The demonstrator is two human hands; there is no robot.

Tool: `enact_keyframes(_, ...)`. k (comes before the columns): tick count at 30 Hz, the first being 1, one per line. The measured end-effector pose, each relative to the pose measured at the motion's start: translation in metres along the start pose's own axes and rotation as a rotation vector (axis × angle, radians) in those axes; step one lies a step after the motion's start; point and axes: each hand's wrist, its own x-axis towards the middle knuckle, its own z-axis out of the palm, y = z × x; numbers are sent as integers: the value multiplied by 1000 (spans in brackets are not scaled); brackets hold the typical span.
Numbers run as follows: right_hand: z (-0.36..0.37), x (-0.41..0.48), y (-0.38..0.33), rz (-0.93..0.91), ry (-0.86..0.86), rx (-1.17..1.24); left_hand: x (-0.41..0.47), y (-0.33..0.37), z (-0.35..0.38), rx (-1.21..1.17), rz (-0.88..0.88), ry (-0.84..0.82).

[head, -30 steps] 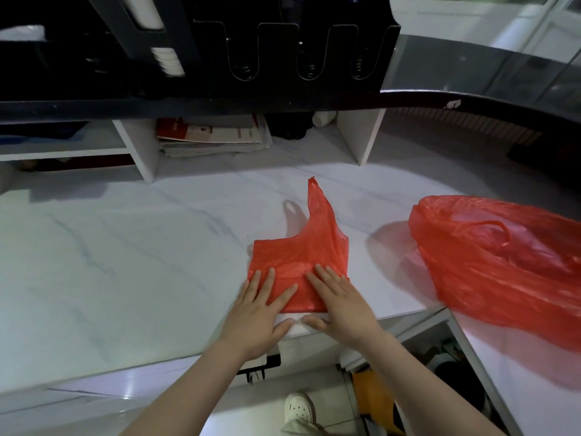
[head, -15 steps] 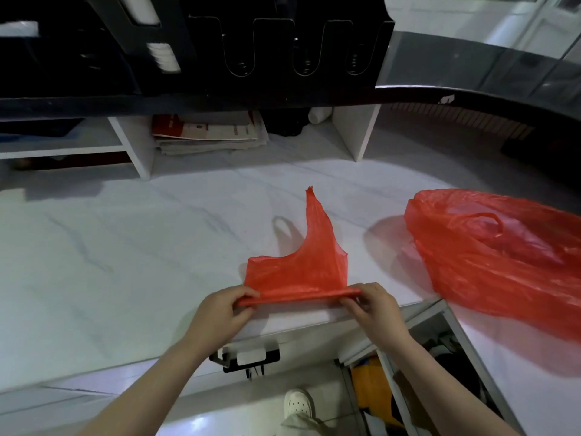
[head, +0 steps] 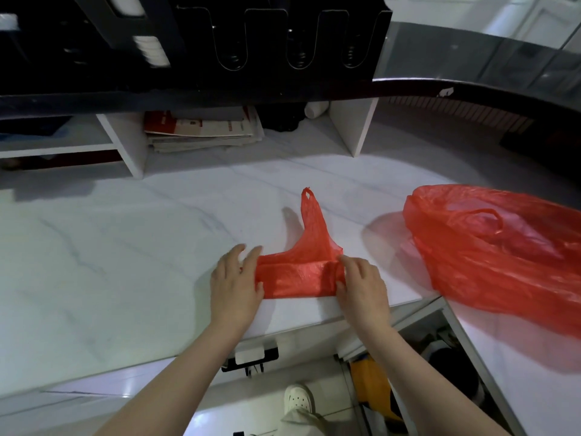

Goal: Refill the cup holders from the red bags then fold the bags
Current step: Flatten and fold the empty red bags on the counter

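Now, the folding step. The smaller red bag (head: pixel 298 276) lies on the counter (head: pixel 125 247), close to its front edge. It is doubled into a low band, with one handle (head: pixel 311 215) rising off the far side.

- **Left grip** (head: pixel 235 278): spread, fingers straight, resting against the band's left end, thumb at its near corner.
- **Right grip** (head: pixel 358 284): pinches the band's right end, fingers curled over the fold. Where that thumb sits, you cannot tell from here.

**Doing it well, as I judge it**
- Press the air out from the middle toward both ends before the next turn. Film this thin likely springs open if air is trapped inside.
- Lay the handle down over the band so it gets tucked in rather than trailing.
- Hold both ends level so the crease runs straight.

**Edges**
- The band's near side sits just inside the counter's front edge, with a drop to the floor below.
- Turn the fold away from you, not toward you, or the bag may slide off.

**Room**
- Open marble lies ahead and to your left.
- To your right the second red bag (head: pixel 490 247) lies unfolded and puffed, near the band but apart from it.
- The cup holders (head: pixel 283 42) hang at the far side, well apart from the work.
- A stack of papers (head: pixel 204 130) sits in the shelf recess beneath them.
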Motion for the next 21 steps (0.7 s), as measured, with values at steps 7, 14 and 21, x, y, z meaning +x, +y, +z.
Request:
enact_keyframes(7,1,-4,12,-343,-472,-194,3,-11,16,240,437,-443)
enact_keyframes(14,-2,5,12,-366,-562,-270,10,-17,15,269,473,-568)
enact_keyframes(21,-15,-17,26,-458,-451,-195,-12,-27,9,269,617,-618)
